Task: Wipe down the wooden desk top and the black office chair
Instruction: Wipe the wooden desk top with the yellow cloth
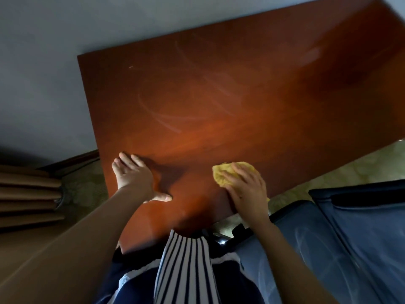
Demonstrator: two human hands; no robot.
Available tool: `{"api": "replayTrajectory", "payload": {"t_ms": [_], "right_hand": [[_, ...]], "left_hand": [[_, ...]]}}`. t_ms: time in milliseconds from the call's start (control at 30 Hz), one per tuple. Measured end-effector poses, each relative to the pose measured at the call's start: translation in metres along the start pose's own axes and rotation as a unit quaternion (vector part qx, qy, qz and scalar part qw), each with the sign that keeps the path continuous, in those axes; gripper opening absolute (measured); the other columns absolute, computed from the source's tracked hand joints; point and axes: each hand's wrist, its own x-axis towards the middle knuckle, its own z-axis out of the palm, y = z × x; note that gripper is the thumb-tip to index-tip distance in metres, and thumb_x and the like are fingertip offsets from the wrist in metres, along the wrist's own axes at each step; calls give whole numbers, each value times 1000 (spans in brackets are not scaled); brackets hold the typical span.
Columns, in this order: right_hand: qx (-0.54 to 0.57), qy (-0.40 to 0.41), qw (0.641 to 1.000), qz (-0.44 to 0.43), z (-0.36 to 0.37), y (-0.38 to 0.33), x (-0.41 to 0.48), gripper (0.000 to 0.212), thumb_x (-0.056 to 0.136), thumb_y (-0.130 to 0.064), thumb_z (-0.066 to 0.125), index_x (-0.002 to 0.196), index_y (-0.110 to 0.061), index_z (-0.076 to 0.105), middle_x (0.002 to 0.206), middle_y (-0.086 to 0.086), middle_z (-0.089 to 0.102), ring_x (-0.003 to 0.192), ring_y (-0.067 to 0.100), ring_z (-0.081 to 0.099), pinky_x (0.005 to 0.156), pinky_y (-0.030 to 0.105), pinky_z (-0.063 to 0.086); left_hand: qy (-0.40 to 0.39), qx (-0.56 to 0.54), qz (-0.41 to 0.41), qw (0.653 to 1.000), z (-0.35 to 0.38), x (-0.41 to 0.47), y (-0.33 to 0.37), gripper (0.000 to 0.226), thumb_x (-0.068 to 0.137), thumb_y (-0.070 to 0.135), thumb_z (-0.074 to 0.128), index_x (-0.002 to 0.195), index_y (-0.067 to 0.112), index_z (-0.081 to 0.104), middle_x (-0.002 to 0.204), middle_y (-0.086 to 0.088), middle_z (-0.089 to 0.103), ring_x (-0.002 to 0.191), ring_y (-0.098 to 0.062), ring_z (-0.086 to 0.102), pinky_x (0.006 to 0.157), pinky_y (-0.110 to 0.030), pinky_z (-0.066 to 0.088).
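You are leaning over the desk (219, 88), which is filling the centre and upper right of the frame, its reddish wood carrying pale curved streaks across the middle. Your left hand (135, 178) is lying open and flat on the wood at lower centre-left, fingers spread and thumb pointing right, holding nothing. Your right hand (247, 191) is pressing down on a yellow cloth (223, 174) at lower centre-right, close to the desk's near edge; the fingers are draped over the cloth, with bunched fabric showing past the fingertips toward the upper left and a small bit peeking out by the wrist. The two hands are sitting well apart on the same near strip of the top. The chair (350, 227) is occupying the lower right of the frame, just beside the desk's near edge and under your right forearm, its dark surface looking greyish and smeared with faint marks. Curtain folds (26, 194) are hanging at the left edge. Patterned floor (341, 170) is showing between desk and chair. Your striped top (186, 270) is filling the bottom centre.
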Motion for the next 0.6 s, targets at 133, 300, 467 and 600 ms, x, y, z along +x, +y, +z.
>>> {"api": "replayTrajectory", "payload": {"t_ms": [133,300,467,600], "right_hand": [[3,32,995,91,-26,44,10,31,85,-16,70,116,-18,69,132,7,58,124,34,50,99,56,38],[13,55,976,208,-50,85,49,32,93,-21,59,125,-20,62,143,3,47,133,25,38,109,47,28],[14,141,924,356,-35,63,75,34,94,-20,56,127,-25,60,146,-5,42,138,18,29,114,43,18],[9,97,956,278,-2,12,77,35,91,-21,59,125,-30,61,142,-7,45,134,19,33,113,41,16]], "left_hand": [[6,2,1,1000,2,2,-2,154,49,91,52,141,-14,-12,148,-41,-6,140,-50,1,115,-52,5],[10,15,5,1000,2,3,-2,154,48,93,46,140,-16,-11,147,-43,-4,140,-50,3,115,-51,6],[-10,7,4,1000,-1,1,1,155,49,91,49,139,-18,-13,145,-44,-6,140,-51,1,115,-52,6],[-26,12,0,1000,-6,1,5,154,50,90,51,137,-20,-12,144,-45,-5,139,-52,0,114,-53,7]]}}
